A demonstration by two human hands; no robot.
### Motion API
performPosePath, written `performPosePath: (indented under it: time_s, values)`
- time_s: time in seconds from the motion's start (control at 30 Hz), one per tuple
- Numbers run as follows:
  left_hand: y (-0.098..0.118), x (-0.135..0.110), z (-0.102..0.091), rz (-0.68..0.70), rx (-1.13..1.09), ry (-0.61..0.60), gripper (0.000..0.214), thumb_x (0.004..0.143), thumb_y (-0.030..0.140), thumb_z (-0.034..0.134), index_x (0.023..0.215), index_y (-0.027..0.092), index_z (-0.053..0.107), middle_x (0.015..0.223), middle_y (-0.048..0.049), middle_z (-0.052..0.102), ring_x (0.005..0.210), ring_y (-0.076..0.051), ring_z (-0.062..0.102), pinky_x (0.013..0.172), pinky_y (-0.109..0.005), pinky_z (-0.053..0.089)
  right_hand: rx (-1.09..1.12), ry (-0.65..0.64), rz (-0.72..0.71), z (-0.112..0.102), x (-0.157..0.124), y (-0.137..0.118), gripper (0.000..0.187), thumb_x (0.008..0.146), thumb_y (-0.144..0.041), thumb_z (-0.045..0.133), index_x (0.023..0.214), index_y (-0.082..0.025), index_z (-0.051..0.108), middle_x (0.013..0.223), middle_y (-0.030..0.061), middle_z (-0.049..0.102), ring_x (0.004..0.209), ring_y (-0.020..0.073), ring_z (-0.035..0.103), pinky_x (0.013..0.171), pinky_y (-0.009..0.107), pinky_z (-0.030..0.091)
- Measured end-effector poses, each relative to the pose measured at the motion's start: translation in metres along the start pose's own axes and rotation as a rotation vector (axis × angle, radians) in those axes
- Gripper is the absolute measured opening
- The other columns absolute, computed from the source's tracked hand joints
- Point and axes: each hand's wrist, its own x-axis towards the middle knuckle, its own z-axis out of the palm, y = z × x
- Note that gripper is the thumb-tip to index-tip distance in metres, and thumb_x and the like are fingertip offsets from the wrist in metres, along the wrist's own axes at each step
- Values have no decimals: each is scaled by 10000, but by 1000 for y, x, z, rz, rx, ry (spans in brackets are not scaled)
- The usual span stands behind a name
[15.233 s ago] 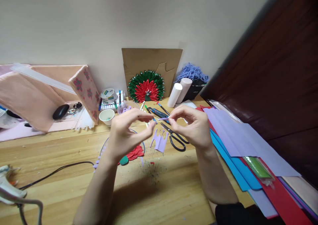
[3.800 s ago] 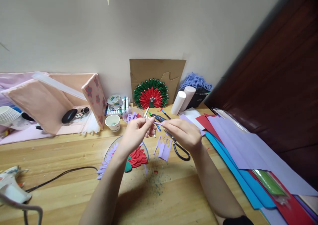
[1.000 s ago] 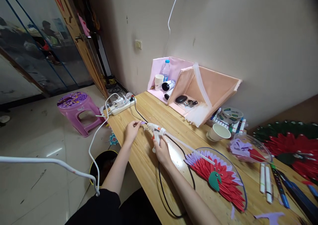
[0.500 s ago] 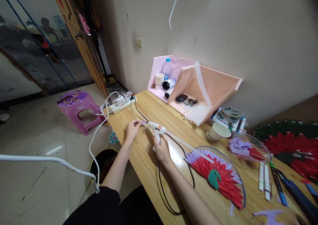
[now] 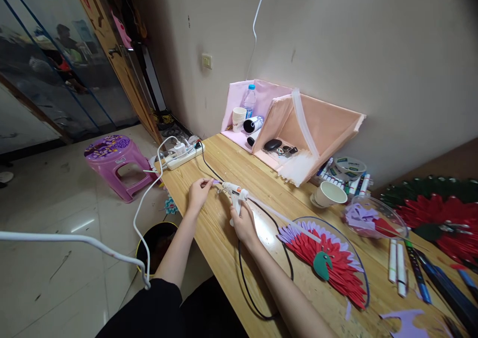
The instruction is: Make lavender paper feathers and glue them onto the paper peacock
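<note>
My right hand [image 5: 244,221] is wrapped round the handle of a white hot glue gun [image 5: 236,192], whose nozzle points left. A long clear glue stick [image 5: 284,217] sticks out of its back end. At the nozzle tip, my left hand [image 5: 199,194] pinches a small purple piece [image 5: 216,181], its exact shape too small to make out. Right of the gun lies a round fan of red and purple petals with a green bird's head [image 5: 321,266], resembling a peacock. The gun's black cord [image 5: 242,283] loops over the table under my right forearm.
A white power strip [image 5: 186,157] sits at the table's far left corner. Pink and peach box shelves [image 5: 317,124] stand against the wall. A paper cup [image 5: 328,194], a clear bowl of purple scraps [image 5: 373,218] and several markers are on the right. A pink stool [image 5: 115,164] stands left.
The view has shifted very slightly. Both hands and the glue gun stay almost in place, with the purple piece still at the nozzle.
</note>
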Motion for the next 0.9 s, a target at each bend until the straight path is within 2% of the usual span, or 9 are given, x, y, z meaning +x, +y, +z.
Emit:
performPosePath:
  time_s: [0.27,0.47,0.57,0.7,0.8,0.9]
  values:
    - [1,0,0,-40,-99,25,228,667,400,664,715,178,680,709,-45,684,676,-167,611,659,-254,450,-46,-20,22,0,0,1,269,820,-295,404,964,-183,603,953,69,641,928,227,577,862,350,427]
    - [16,2,-10,-109,-307,78,311,653,434,679,770,146,668,704,-36,646,608,-106,527,505,-192,351,12,82,5,-2,6,5,309,853,-307,375,1066,-183,561,1056,80,616,1014,221,552,912,347,405]
    - [30,-2,-14,-134,-456,63,329,638,432,700,776,137,654,667,-12,603,558,-70,469,452,-168,301,-116,104,-10,4,22,4,309,850,-292,365,1054,-176,567,1010,88,615,989,232,546,892,355,403]
    - [44,-12,-9,-172,-694,1,268,658,382,714,737,141,626,612,29,524,502,-30,405,423,-136,284,-366,106,15,15,54,1,340,825,-271,389,1113,-152,524,1025,120,590,1007,265,500,880,374,369]
    - [44,-22,-1,-232,-871,-55,202,712,330,690,729,144,613,593,43,459,495,-18,389,419,-112,301,-504,67,78,20,76,0,272,828,-272,398,1005,-135,552,969,145,590,953,275,500,842,372,356]
    - [37,-30,5,-324,-1002,-97,121,764,257,650,754,141,618,589,47,421,486,-9,391,427,-92,338,-526,78,93,23,89,0,251,841,-272,391,980,-128,543,973,156,586,941,272,498,826,367,347]
